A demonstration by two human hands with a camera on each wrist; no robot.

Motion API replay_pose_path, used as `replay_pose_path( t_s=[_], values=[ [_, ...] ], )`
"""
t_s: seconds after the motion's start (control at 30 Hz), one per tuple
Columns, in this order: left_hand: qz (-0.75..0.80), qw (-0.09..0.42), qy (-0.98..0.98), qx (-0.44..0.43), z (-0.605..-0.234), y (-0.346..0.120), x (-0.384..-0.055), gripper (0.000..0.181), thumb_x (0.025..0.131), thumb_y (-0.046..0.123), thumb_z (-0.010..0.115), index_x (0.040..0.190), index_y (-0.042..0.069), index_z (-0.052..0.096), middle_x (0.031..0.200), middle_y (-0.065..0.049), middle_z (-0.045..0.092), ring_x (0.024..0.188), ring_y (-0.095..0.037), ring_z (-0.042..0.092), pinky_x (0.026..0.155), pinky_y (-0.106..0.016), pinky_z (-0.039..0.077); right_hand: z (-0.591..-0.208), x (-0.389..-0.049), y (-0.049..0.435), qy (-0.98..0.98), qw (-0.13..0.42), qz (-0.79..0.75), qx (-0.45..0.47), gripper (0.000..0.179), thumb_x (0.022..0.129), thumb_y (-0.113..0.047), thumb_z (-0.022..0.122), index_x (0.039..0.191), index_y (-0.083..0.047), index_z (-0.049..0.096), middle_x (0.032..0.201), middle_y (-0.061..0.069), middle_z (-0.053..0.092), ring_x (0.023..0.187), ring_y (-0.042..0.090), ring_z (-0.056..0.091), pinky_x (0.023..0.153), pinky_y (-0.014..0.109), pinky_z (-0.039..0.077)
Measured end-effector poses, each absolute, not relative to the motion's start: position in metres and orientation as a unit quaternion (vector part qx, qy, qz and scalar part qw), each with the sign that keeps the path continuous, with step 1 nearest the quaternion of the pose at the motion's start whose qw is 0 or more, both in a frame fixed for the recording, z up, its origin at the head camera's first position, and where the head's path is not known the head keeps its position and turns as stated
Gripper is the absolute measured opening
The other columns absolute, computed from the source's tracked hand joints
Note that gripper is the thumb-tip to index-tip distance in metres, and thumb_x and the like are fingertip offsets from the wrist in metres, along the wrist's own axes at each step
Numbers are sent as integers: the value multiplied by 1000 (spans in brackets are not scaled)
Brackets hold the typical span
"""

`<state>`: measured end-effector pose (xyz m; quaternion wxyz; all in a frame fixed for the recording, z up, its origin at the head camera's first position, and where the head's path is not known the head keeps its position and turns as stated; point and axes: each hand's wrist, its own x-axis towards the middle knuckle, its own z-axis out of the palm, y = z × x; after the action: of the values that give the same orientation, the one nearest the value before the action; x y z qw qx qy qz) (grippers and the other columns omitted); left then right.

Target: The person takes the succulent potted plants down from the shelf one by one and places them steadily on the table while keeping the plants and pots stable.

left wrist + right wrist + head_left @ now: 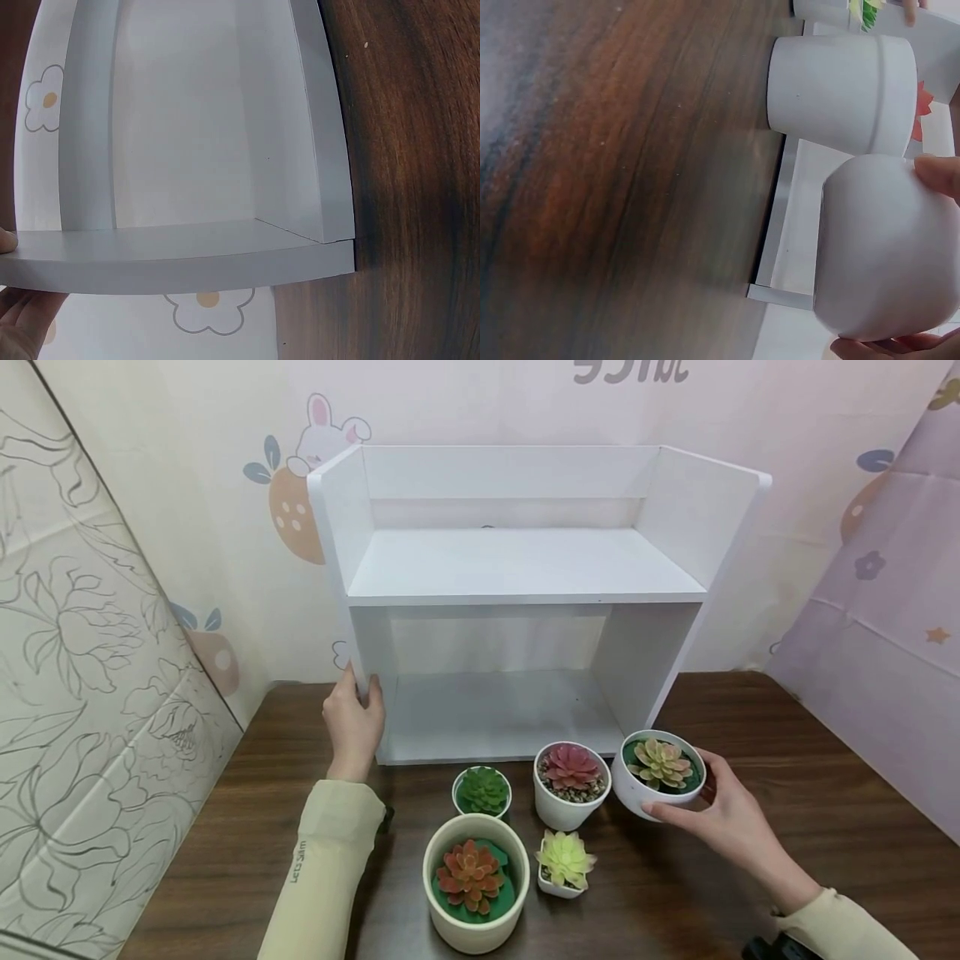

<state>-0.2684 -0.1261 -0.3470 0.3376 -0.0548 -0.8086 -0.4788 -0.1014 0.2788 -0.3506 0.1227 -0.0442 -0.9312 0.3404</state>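
Note:
A white two-tier shelf point(525, 600) stands on the table against the wall. My left hand point(356, 720) grips the front edge of its left side panel, thumb on the inner face and fingers outside; the left wrist view shows the panel point(180, 270) between them. My right hand point(723, 814) holds a round white potted succulent point(660, 766) with yellow-pink leaves, thumb near the front and fingers behind. In the right wrist view the pot's smooth side point(889, 247) appears beside the shelf's lower corner. Just left of it is a white pot with a dark red succulent point(572, 767).
A small green succulent point(482, 791), a large cream pot point(480, 937) with an orange-red succulent and a small pale-yellow succulent point(565, 860) stand in front of the shelf. Brown wooden table point(225, 827) extends to both sides. A patterned curtain point(97, 652) hangs at left.

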Motion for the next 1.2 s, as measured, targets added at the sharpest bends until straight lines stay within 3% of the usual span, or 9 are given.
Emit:
replay_pose_path(
  t_s=[0.37,0.67,0.97,1.2],
  values=[
    [-475,340,-809,-58,-346,-125,-270,31,95,9,54,124,-2,58,120,-25,63,108,-39,63,84,-51,55,-357,-98,282,-937,83,336,-51,95,72,-33,85,138,7,30,126,28,51,112,41,55,71,15,48],
    [-473,342,-810,-57,-345,-125,-271,29,95,8,54,122,-3,58,120,-25,63,108,-40,63,84,-51,55,-361,-98,282,-943,96,316,-48,92,69,-34,86,135,5,36,121,24,55,97,10,54,69,10,43],
    [-474,339,-811,-53,-346,-126,-271,29,95,8,54,122,-3,58,120,-25,63,108,-40,63,84,-50,55,-366,-97,282,-946,78,309,-54,94,69,-34,86,135,7,35,121,26,55,104,31,56,69,14,44],
    [-473,340,-811,-56,-348,-126,-270,30,96,9,54,122,-4,58,119,-25,64,107,-39,63,83,-50,55,-370,-94,281,-946,67,312,-60,96,68,-36,86,136,7,34,122,26,55,106,32,55,70,15,43]
  ],
)
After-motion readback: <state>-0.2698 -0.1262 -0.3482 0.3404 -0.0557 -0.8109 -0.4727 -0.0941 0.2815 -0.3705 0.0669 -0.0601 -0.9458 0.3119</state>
